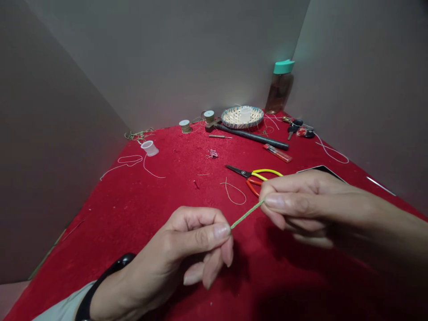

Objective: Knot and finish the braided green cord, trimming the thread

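A short green braided cord (246, 215) is stretched between my two hands above the red cloth. My left hand (197, 240) pinches its lower end between thumb and forefinger, the other fingers loosely curled. At the upper end, my right hand (297, 203) pinches the cord in the same way. Both ends of the cord are hidden in the fingertips. Just behind my right hand lie scissors (249, 174) with yellow and orange handles, partly covered by it. A loose thin thread loop (236, 196) rests on the cloth close to the scissors.
Farther back lie a hammer (254, 136), an awl (219, 136), a small clip (212, 154) and a red-handled cutter (278, 153). A woven basket (227, 119), thread spools (184, 126) and a bottle (280, 91) stand by the wall. A white spool (150, 148) is at left, keys (294, 127) at right.
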Tool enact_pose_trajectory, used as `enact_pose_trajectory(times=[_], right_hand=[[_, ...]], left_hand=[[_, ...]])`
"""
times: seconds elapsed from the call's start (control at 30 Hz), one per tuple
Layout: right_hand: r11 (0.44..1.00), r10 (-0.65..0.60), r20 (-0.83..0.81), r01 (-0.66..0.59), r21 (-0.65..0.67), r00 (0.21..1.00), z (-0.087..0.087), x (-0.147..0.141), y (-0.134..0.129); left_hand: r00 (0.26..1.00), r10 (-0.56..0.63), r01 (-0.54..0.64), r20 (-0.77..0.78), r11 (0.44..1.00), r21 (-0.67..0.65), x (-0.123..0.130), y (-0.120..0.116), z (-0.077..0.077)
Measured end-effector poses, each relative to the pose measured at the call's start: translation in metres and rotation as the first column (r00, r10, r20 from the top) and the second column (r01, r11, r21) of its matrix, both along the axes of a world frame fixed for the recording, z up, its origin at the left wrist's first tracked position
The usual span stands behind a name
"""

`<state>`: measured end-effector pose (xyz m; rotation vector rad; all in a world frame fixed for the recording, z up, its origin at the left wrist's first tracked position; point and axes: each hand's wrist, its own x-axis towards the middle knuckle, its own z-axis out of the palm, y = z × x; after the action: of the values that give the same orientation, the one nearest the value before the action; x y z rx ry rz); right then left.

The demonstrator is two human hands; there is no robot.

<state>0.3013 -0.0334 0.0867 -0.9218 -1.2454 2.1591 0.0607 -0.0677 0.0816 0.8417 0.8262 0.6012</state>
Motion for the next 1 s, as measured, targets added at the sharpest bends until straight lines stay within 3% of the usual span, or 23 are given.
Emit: enact_pose_trajectory(times=[0.27,0.47,0.67,1.0], right_hand=[[0.997,-0.070,-0.050,0.072,0.032,0.996,-0.003,-0.005,0.010],[0.998,0.033,-0.053,-0.030,0.060,0.998,-0.012,0.001,0.017],[0.984,-0.053,0.039,0.045,0.171,0.998,-0.021,0.010,0.027],[0.930,-0.167,0.035,0.145,0.338,0.985,-0.006,0.002,0.021]], left_hand=[[0.995,0.087,-0.087,-0.039,0.996,0.016,-0.003,-0.002,-0.005],[0.976,0.216,-0.216,0.036,0.976,-0.013,-0.003,0.002,-0.009],[0.965,0.261,-0.261,0.011,0.965,-0.005,-0.017,0.004,-0.013],[0.947,0.307,-0.295,-0.098,0.948,0.117,-0.045,0.000,-0.018]])
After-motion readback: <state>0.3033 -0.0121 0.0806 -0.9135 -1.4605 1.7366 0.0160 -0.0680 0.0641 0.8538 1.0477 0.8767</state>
